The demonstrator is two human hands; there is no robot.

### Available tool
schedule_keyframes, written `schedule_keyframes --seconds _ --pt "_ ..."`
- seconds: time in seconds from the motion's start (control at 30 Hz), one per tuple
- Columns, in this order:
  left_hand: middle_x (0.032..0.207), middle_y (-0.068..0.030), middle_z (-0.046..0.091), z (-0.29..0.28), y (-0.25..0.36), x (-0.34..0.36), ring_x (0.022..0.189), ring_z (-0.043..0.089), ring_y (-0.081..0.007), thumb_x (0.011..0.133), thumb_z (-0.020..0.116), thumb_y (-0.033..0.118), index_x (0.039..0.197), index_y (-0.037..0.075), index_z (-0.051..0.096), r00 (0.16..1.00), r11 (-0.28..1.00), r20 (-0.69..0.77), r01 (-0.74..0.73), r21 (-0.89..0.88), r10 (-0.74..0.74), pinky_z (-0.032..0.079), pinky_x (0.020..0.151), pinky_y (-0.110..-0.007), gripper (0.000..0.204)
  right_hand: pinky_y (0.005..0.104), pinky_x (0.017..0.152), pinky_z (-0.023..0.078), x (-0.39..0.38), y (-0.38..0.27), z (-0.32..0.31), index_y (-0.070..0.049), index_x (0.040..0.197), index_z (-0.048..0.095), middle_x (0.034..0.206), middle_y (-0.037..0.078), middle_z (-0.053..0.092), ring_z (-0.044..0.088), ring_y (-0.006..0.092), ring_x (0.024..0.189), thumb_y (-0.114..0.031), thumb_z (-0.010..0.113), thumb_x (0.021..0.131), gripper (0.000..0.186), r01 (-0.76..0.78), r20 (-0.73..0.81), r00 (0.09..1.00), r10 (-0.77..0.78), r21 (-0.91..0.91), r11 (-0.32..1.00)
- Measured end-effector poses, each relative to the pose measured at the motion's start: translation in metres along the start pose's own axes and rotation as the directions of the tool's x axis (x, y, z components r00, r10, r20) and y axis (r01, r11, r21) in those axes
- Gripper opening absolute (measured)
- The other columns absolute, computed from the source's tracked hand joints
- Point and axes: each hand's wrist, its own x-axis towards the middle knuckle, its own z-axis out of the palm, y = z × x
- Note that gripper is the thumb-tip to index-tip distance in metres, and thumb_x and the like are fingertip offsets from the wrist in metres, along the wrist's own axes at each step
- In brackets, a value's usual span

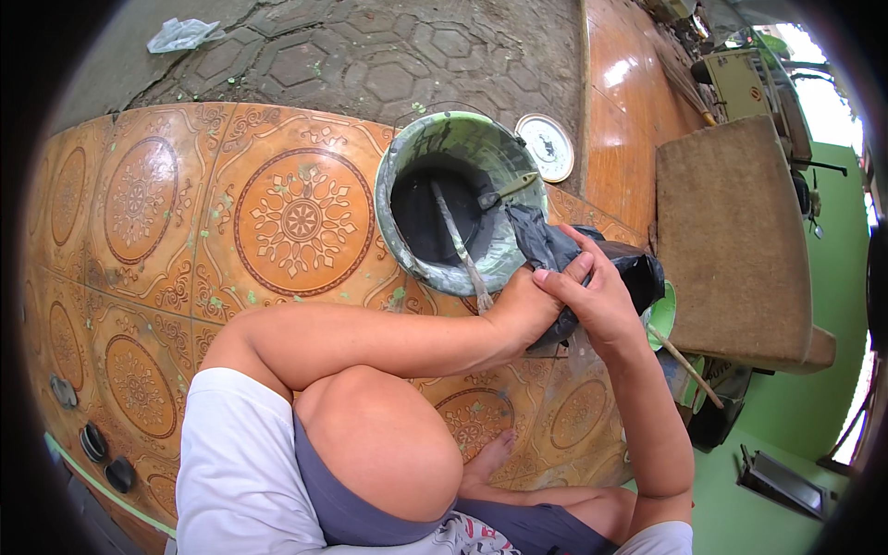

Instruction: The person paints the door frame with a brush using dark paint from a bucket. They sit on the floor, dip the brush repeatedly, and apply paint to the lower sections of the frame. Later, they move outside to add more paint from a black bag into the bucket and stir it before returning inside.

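Left hand [527, 303] and right hand [597, 289] have their partly hidden fingers curled closed on the bag [542, 237], which pokes out beyond them; the bucket [467, 141] stands just past the fingertips.

The left hand [527, 310] and right hand [594, 289] clutch a black plastic bag [546, 242] right of the bucket [416, 148]; a stick [453, 228] and brush [511, 189] rest inside the bucket, a round lid [548, 148] beside it

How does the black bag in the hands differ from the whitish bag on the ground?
The black bag looks opaque, the whitish bag somewhat see-through. The left hand and right hand grip the black bag; the whitish bag lies untouched on the ground. Both look crumpled.
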Motion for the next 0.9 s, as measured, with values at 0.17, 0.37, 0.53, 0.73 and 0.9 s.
schedule_keyframes --seconds 0.17,0.37,0.53,0.73,0.9 --pt "0.096 -0.0039 0.067 0.002 -0.002 0.000 0.088 0.057 -0.0087 0.096 0.059 0.058 0.103 0.003 0.069 0.999 0.998 0.024 -0.028 -0.052 0.029 0.047 0.077 -0.026 0.056 0.0294 0.096 0.046 0.003 0.006 -0.003 0.004 0.143 0.044 0.119 0.014 0.062 0.059 0.0160 0.107 -0.018 0.080 0.077 0.078 0.000 -0.017 1.000 0.000 0.010 1.000" --pt "0.098 -0.0020 0.067 0.000 -0.004 0.001 0.088 0.056 -0.0081 0.099 0.058 0.052 0.105 0.006 0.069 1.000 0.991 0.029 -0.001 -0.134 0.005 0.047 0.077 -0.027 0.047 0.0278 0.093 0.048 0.006 0.002 0.001 0.004 0.134 0.052 0.112 0.009 0.066 0.062 0.0141 0.101 -0.014 0.079 0.079 0.063 -0.040 0.038 0.999 0.036 0.104 0.994" --pt "0.100 -0.0018 0.067 -0.002 -0.003 0.000 0.089 0.057 -0.0084 0.101 0.057 0.047 0.109 0.006 0.068 0.999 0.991 0.023 0.044 -0.125 -0.041 0.048 0.078 -0.028 0.043 0.0277 0.092 0.048 0.007 0.002 0.004 0.003 0.127 0.056 0.109 0.008 0.067 0.063 0.0139 0.099 -0.013 0.078 0.080 0.055 -0.075 0.023 0.997 0.073 0.118 0.990" --pt "0.110 -0.0050 0.067 -0.014 -0.013 0.006 0.101 0.059 -0.0115 0.102 0.057 0.038 0.118 0.005 0.065 1.000 1.000 -0.012 -0.012 -0.029 0.012 0.048 0.087 -0.029 0.038 0.0276 0.091 0.048 0.016 0.001 0.010 0.005 0.126 0.057 0.111 0.010 0.067 0.063 0.0140 0.100 -0.019 0.083 0.079 0.059 -0.141 0.048 0.989 0.139 0.026 0.990" --pt "0.121 -0.0101 0.064 -0.017 -0.010 0.000 0.112 0.059 -0.0164 0.099 0.054 0.023 0.129 0.002 0.055 0.999 0.989 -0.030 -0.007 0.149 0.011 0.047 0.093 -0.033 0.037 0.0275 0.087 0.050 0.024 -0.002 0.012 0.009 0.121 0.059 0.107 0.011 0.069 0.065 0.0141 0.095 -0.021 0.083 0.079 0.056 -0.146 0.072 0.986 0.153 -0.099 0.984"
